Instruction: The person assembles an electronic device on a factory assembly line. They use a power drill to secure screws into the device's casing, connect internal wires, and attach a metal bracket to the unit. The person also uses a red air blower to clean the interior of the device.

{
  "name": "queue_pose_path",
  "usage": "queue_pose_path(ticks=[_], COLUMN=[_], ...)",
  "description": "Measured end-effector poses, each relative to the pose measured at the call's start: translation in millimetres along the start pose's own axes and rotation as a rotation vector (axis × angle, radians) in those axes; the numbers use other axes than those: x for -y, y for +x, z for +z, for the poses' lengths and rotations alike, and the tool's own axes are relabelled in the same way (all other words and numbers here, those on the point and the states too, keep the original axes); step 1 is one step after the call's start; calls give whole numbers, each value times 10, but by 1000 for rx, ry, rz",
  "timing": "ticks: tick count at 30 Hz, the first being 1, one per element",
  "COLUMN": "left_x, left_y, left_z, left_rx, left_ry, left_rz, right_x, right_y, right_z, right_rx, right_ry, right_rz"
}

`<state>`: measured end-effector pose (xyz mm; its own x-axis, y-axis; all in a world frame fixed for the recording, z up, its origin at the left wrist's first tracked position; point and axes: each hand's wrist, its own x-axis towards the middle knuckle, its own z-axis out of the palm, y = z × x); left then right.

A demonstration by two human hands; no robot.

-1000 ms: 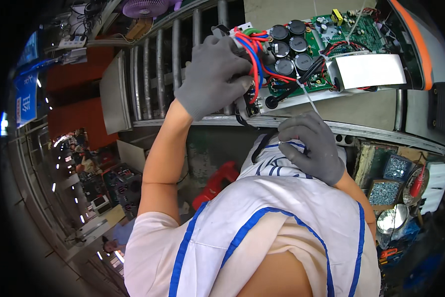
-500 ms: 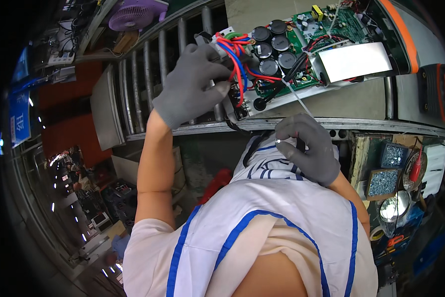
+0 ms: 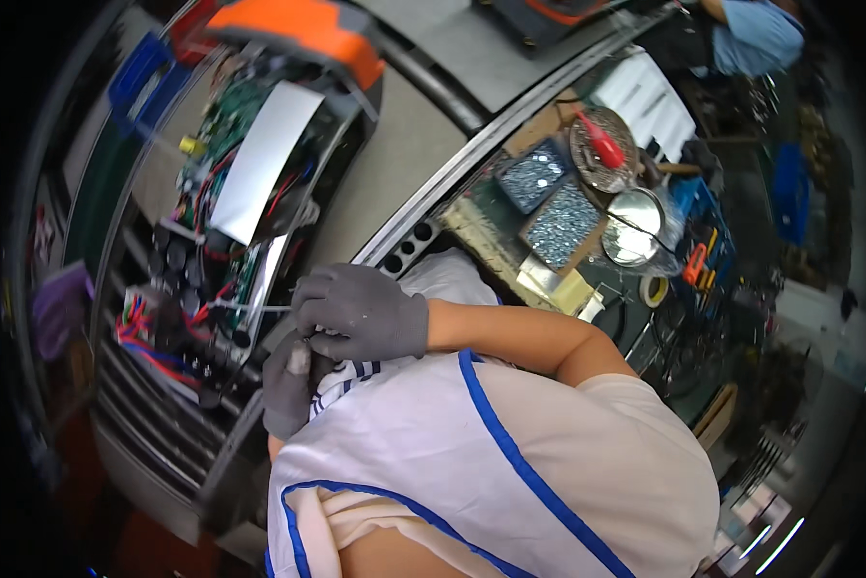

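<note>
Both my gloved hands are together in front of the apron. My right hand [image 3: 360,313], in a grey glove, has its fingers curled over and against my left hand [image 3: 286,385], which is partly covered by it and also bent closed. Whatever lies between the fingers is hidden. Just left of them is an open electronic unit with a green circuit board [image 3: 223,120], black capacitors [image 3: 174,260] and a white sheet [image 3: 267,164]. Red and blue wires [image 3: 153,352] stick out of its near end. A pale cable tie [image 3: 250,307] reaches from it toward my right hand.
The unit rests on a roller conveyor [image 3: 148,424] with a metal rail [image 3: 471,159]. Beyond the rail, a bench carries trays of small metal parts [image 3: 560,226], a red-handled tool [image 3: 601,140], a tape roll [image 3: 653,290] and orange-handled scissors [image 3: 695,263]. Another person's blue sleeve [image 3: 756,39] shows far right.
My view has swung right, bringing the parts bench to the middle. My left hand has left the wires and come to my right hand by the apron.
</note>
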<state>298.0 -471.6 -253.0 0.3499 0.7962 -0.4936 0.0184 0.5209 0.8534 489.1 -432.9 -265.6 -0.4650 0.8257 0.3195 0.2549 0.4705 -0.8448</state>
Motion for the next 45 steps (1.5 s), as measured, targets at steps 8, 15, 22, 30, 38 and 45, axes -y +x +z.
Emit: queue_pose_path(ticks=[8,15,22,30,38,45], left_x=[-297,-214,-10,-81,126,50], left_y=[457,412,315,17,-190,-352], left_z=[398,360,257,122,-158,-330], left_rx=[113,-65,-229,-280,-345,-370], left_ry=[99,23,-66,-242,-182,-132], left_rz=[-75,-106,-139,-122,-89,-168], right_x=[-277,-1166,-1622,-1529,-1511,-1467], right_y=[-646,-2466,-2129,-1740,-1783,-1887], right_z=[-795,-1725,-1509,-1533,-1658,-1676], right_rx=[-155,-579,-144,184,180,-38], right_ry=[376,-564,-1213,-1407,-1483,-1339], right_rz=[316,1131,839,1052,947,948])
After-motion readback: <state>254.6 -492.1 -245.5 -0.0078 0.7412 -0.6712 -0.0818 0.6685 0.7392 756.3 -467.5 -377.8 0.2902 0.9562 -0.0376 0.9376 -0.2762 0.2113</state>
